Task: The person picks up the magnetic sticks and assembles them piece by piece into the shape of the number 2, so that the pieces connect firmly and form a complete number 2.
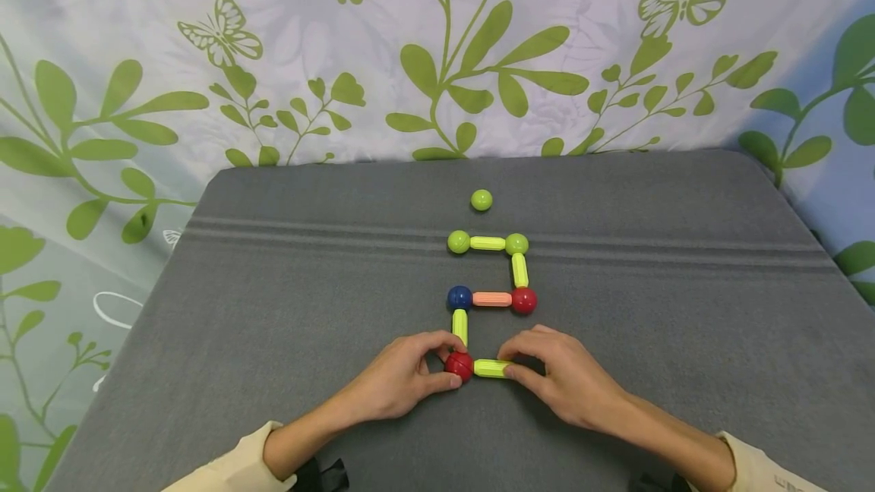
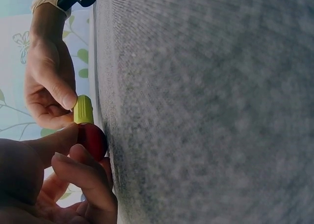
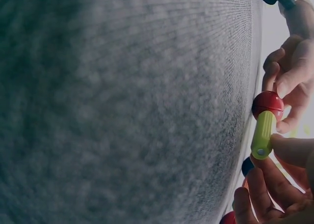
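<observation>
My left hand (image 1: 406, 372) pinches a red ball (image 1: 459, 366) between thumb and fingers at the near end of a chain of balls and ribbed rods. The free end of a yellow-green rod (image 1: 489, 368) is pinched by my right hand (image 1: 562, 376); its other end touches that red ball. From the ball another yellow-green rod (image 1: 460, 327) runs away to a blue ball (image 1: 460, 298). An orange rod (image 1: 492, 299) links the blue ball to a second red ball (image 1: 524, 301). In the right wrist view the held rod (image 3: 264, 135) shows a shiny round tip.
Beyond the second red ball, a yellow-green rod (image 1: 519, 270) leads to a green ball (image 1: 516, 244), then another rod (image 1: 488, 244) and green ball (image 1: 459, 241). One loose green ball (image 1: 481, 200) lies farther back. The grey cloth table (image 1: 307, 264) meets a leaf-patterned curtain (image 1: 287, 59).
</observation>
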`<act>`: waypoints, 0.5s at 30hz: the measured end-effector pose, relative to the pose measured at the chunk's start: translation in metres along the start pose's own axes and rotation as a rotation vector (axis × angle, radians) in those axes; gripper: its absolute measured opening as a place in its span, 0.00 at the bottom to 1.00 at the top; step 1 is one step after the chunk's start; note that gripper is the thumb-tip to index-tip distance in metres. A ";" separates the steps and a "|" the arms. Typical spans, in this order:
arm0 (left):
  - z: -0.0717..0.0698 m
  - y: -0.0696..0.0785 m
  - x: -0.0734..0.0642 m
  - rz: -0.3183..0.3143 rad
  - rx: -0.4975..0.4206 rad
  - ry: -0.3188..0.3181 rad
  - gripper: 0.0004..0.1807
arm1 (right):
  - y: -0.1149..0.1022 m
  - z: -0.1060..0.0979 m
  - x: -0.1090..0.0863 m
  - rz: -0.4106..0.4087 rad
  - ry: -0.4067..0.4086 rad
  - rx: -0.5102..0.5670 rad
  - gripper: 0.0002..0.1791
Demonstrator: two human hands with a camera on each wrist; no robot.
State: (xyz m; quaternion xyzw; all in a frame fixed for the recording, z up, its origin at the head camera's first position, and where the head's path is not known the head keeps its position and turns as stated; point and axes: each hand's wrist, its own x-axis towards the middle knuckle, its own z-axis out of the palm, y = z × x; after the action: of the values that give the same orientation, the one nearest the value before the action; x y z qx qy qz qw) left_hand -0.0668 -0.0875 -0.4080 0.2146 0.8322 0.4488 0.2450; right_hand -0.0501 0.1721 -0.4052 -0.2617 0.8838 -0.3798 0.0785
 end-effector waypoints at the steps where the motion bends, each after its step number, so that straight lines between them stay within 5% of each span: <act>1: 0.000 0.000 0.000 0.000 0.001 0.000 0.16 | 0.000 0.000 0.000 -0.003 0.001 -0.001 0.09; 15: -0.001 0.001 0.000 0.000 -0.001 -0.002 0.16 | 0.000 -0.001 0.002 0.005 -0.009 -0.005 0.09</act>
State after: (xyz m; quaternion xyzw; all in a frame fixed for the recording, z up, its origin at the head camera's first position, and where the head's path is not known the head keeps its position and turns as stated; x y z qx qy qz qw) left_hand -0.0672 -0.0877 -0.4072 0.2149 0.8316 0.4490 0.2461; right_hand -0.0517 0.1717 -0.4046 -0.2617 0.8850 -0.3762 0.0829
